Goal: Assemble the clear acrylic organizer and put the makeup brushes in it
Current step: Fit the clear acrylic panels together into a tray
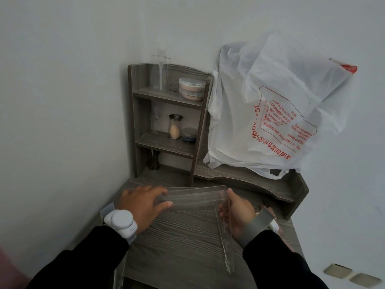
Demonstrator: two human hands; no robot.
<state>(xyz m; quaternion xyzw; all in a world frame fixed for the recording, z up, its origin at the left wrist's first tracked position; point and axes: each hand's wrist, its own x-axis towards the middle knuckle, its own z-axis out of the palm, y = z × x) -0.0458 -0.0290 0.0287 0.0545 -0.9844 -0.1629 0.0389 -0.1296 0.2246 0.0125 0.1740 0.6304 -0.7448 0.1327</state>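
A long clear acrylic panel (194,196) stands on edge across the grey wooden desk (183,234). My left hand (141,205) grips its left end, thumb in front and fingers over the top. A second clear acrylic panel (226,243) runs from the first panel's right end toward me, meeting it at a corner. My right hand (236,211) holds this second panel near that corner. Makeup brushes (153,161) stand dark in a cup under the lowest shelf, partly hidden.
A small grey shelf unit (166,113) stands in the wall corner with jars and clear bottles. A large white plastic bag (270,113) with red print hangs over the desk's raised back ledge. Another clear piece (119,274) leans at the desk's near left edge.
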